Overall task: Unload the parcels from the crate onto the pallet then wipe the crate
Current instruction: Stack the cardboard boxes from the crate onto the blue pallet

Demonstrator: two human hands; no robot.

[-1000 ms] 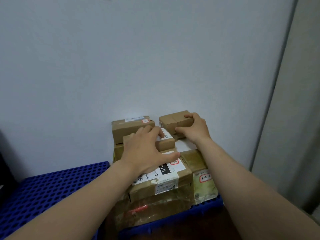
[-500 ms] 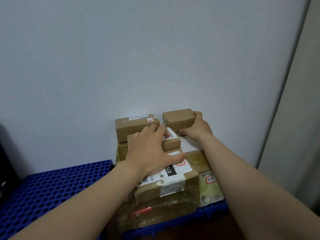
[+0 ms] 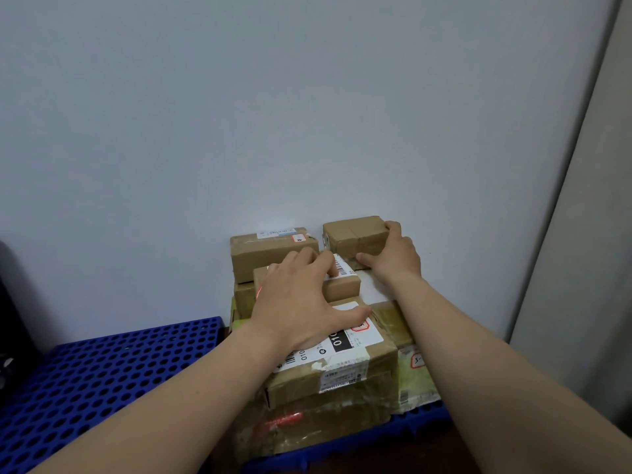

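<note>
Several brown cardboard parcels are stacked on a blue perforated pallet against the wall. My right hand grips a small plain brown parcel at the back right of the stack, fingers around its right end and thumb under its front edge. My left hand lies palm down on a small parcel with a barcode label, fingers curled over its top, thumb resting on the large labelled parcel below. Another parcel stands at the back left. The crate is out of view.
A pale wall stands right behind the stack. A grey panel or door edge runs down the right side. A dark object sits at the far left edge. Bare pallet surface lies left of the parcels.
My right hand has slid the small plain parcel slightly up and back toward the wall and shifted to its right end. My left hand stays pressed on the barcode parcel.
</note>
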